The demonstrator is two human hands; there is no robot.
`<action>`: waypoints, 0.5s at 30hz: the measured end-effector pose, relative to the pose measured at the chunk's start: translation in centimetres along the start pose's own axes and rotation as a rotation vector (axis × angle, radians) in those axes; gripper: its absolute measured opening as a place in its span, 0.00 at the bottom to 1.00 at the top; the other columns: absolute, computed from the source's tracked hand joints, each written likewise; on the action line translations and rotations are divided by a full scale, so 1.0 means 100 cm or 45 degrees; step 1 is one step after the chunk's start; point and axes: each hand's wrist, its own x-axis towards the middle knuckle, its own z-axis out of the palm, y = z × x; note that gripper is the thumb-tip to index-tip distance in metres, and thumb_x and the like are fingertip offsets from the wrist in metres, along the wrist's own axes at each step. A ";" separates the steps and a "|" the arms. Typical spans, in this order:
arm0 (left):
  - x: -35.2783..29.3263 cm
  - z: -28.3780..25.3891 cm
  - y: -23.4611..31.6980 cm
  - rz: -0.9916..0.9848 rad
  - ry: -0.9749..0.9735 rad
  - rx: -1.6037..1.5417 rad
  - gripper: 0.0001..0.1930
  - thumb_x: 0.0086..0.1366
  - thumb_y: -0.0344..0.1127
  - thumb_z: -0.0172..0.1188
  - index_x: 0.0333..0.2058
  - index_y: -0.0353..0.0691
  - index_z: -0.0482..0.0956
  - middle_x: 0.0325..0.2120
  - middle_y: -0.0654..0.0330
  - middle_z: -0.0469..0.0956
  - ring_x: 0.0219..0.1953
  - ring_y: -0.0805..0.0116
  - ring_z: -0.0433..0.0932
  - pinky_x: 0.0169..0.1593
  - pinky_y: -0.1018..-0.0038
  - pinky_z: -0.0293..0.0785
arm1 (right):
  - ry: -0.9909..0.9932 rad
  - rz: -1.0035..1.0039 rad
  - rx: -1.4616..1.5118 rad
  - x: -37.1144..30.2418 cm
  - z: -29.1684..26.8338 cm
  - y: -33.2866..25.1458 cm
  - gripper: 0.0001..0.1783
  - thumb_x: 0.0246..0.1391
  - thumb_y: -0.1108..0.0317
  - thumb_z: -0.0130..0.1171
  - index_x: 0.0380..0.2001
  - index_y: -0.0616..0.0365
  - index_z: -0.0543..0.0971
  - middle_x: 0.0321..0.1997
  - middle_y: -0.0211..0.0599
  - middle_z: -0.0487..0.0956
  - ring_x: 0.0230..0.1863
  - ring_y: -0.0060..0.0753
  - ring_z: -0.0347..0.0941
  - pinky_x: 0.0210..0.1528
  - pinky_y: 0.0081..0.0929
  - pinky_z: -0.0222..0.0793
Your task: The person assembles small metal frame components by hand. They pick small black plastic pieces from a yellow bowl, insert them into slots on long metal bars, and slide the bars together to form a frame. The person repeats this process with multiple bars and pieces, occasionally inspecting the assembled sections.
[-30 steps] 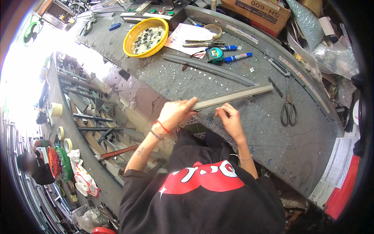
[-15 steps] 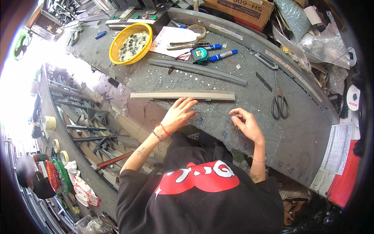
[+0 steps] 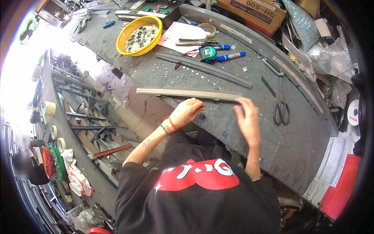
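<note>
A long pale flat strip (image 3: 189, 93) lies across the grey worktable (image 3: 296, 148), roughly level in the view. My left hand (image 3: 186, 112), with a red band at the wrist, rests on the table just below the strip's middle, its fingers curled toward the near edge and nothing in them. Fingers of my right hand (image 3: 247, 119) are spread, and their tips touch the strip's right end. A thin dark line runs along under the strip's near edge.
Behind the strip lie a dark curved strip (image 3: 206, 68), a tape measure (image 3: 208, 54), blue markers (image 3: 230, 57), pliers (image 3: 194, 42) on paper and a yellow bowl (image 3: 138, 35) of small parts. Scissors (image 3: 281, 109) lie to the right. Boxes and plastic bags crowd the far edge.
One second ago both hands held the strip tilted. It then lay flat on the table, hands off it. Now my right hand has reached up to its right end.
</note>
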 end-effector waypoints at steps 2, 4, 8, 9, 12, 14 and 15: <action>0.005 0.007 0.004 0.007 0.063 -0.048 0.04 0.57 0.30 0.58 0.31 0.37 0.74 0.26 0.54 0.73 0.31 0.54 0.73 0.35 0.65 0.70 | -0.081 -0.013 0.405 0.000 0.033 -0.019 0.18 0.54 0.66 0.57 0.48 0.58 0.73 0.43 0.43 0.77 0.47 0.44 0.72 0.52 0.35 0.62; 0.010 0.011 0.009 0.017 0.087 -0.082 0.04 0.57 0.30 0.58 0.31 0.36 0.74 0.26 0.54 0.73 0.31 0.54 0.73 0.35 0.65 0.70 | -0.242 0.036 0.576 -0.003 0.048 -0.028 0.20 0.54 0.70 0.57 0.51 0.58 0.72 0.40 0.42 0.79 0.46 0.41 0.74 0.51 0.32 0.65; 0.013 0.010 0.013 0.059 0.064 -0.058 0.05 0.57 0.31 0.58 0.31 0.37 0.75 0.26 0.54 0.73 0.31 0.55 0.73 0.36 0.65 0.70 | -0.409 0.273 0.698 -0.002 0.044 -0.027 0.14 0.56 0.71 0.55 0.44 0.63 0.75 0.29 0.45 0.80 0.31 0.37 0.78 0.36 0.32 0.70; 0.009 0.008 0.014 0.052 0.013 -0.044 0.05 0.58 0.32 0.58 0.31 0.38 0.75 0.25 0.55 0.73 0.30 0.55 0.74 0.35 0.66 0.70 | -0.358 0.188 0.645 -0.003 0.037 -0.028 0.11 0.55 0.71 0.55 0.41 0.64 0.77 0.29 0.48 0.79 0.29 0.36 0.78 0.32 0.31 0.69; -0.020 -0.006 0.017 -0.007 -0.117 -0.012 0.06 0.59 0.34 0.58 0.31 0.38 0.75 0.24 0.55 0.74 0.30 0.55 0.75 0.34 0.65 0.71 | -0.603 0.062 0.392 -0.017 -0.007 -0.040 0.12 0.54 0.70 0.56 0.41 0.62 0.77 0.29 0.48 0.79 0.28 0.35 0.76 0.32 0.28 0.68; -0.048 -0.021 0.013 -0.137 -0.161 0.012 0.08 0.60 0.36 0.58 0.30 0.38 0.76 0.25 0.54 0.75 0.30 0.55 0.76 0.34 0.65 0.71 | -0.747 0.058 0.460 -0.026 -0.054 -0.046 0.14 0.52 0.69 0.58 0.42 0.61 0.77 0.29 0.46 0.79 0.27 0.36 0.74 0.33 0.29 0.68; -0.064 -0.031 0.009 -0.225 -0.184 0.041 0.08 0.60 0.37 0.57 0.30 0.38 0.76 0.25 0.54 0.75 0.31 0.55 0.76 0.35 0.65 0.72 | -0.834 0.157 0.527 -0.031 -0.081 -0.049 0.15 0.51 0.68 0.60 0.43 0.59 0.77 0.28 0.45 0.79 0.27 0.37 0.73 0.34 0.30 0.68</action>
